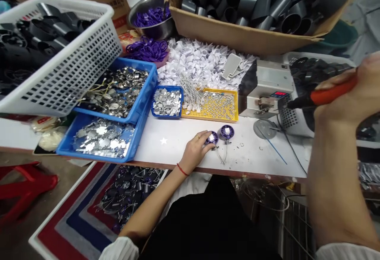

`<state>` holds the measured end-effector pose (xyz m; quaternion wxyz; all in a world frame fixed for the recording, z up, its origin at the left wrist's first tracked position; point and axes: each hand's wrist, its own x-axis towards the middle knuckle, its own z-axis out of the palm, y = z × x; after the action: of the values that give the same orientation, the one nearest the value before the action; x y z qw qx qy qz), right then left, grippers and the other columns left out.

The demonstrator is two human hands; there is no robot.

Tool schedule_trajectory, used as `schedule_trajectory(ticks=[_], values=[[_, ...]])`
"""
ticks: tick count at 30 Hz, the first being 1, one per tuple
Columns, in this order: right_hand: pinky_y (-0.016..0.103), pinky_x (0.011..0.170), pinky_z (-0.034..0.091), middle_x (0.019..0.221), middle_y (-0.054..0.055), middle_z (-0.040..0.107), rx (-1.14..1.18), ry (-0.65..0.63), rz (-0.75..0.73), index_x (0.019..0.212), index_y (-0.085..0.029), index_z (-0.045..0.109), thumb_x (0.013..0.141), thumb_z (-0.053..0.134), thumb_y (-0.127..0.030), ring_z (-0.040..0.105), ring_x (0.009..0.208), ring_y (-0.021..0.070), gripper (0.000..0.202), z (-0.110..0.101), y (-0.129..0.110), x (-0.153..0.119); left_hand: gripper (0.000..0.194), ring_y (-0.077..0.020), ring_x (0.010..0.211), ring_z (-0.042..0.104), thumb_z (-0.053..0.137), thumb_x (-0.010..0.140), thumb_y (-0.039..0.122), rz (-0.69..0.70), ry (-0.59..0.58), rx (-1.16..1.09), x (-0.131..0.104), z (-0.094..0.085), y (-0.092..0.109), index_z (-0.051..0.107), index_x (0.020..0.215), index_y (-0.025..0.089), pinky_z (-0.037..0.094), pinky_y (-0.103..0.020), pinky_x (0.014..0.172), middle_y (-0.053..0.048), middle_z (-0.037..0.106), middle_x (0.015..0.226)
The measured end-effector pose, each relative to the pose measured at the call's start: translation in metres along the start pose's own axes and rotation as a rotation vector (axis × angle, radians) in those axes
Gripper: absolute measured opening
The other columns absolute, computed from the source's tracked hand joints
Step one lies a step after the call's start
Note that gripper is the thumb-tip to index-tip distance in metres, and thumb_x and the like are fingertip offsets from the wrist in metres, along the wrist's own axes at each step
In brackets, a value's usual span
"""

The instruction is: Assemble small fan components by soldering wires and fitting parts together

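My left hand (194, 151), with a red cord at its wrist, has its fingers closed round a small round purple housing (211, 137) at the table's front. A white square piece shows in that housing. Right beside it stands a second purple housing (227, 131), also with a white square piece, and thin wires trail from the pair toward the table edge. Raised at the right, my right hand (341, 101) is wrapped round an electric screwdriver (335, 92) with an orange-red body and black nose. The screwdriver points left, and its tip is blurred.
Behind the housings are a yellow tray (219, 107) of screws and a blue tray (167, 101) of metal plates. A screw feeder (268, 89) with a red display stands right. Blue bins (101, 155) and a white basket (74, 69) fill the left; a cardboard box (237, 34) stands behind.
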<state>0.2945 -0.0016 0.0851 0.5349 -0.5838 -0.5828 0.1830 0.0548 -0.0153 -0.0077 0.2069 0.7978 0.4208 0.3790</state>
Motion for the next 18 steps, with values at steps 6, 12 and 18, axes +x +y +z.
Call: schedule_trajectory(ticks=[6, 12, 18], values=[[0.041, 0.077, 0.055, 0.103, 0.01, 0.065, -0.385, 0.248, 0.056, 0.113, -0.018, 0.055, 0.08, 0.061, -0.053, 0.064, 0.093, 0.0234, 0.049, -0.086, 0.012, -0.019, 0.026, -0.0259, 0.124, 0.056, 0.063, 0.088, 0.023, -0.041, 0.068, 0.034, 0.006, 0.002, 0.005, 0.064, 0.114, 0.022, 0.052, -0.046, 0.102, -0.012, 0.059, 0.131], [0.047, 0.081, 0.051, 0.107, 0.014, 0.066, -0.685, -0.008, 0.401, 0.123, -0.017, 0.053, 0.073, 0.067, -0.059, 0.063, 0.096, 0.0296, 0.067, -0.1, 0.048, -0.079, 0.017, -0.0243, 0.117, 0.059, 0.062, 0.085, 0.01, 0.091, 0.096, 0.005, 0.016, 0.006, 0.012, 0.065, 0.098, 0.021, 0.053, -0.046, 0.098, -0.008, 0.066, 0.112], [0.036, 0.069, 0.051, 0.076, 0.004, 0.069, -0.463, 0.085, 0.467, 0.106, -0.018, 0.065, 0.08, 0.063, -0.047, 0.064, 0.069, 0.0204, 0.039, -0.072, 0.069, -0.089, 0.026, -0.0222, 0.104, 0.063, 0.069, 0.081, 0.012, 0.109, 0.09, 0.03, 0.023, 0.006, 0.009, 0.063, 0.105, 0.02, 0.054, -0.042, 0.093, -0.006, 0.069, 0.1]])
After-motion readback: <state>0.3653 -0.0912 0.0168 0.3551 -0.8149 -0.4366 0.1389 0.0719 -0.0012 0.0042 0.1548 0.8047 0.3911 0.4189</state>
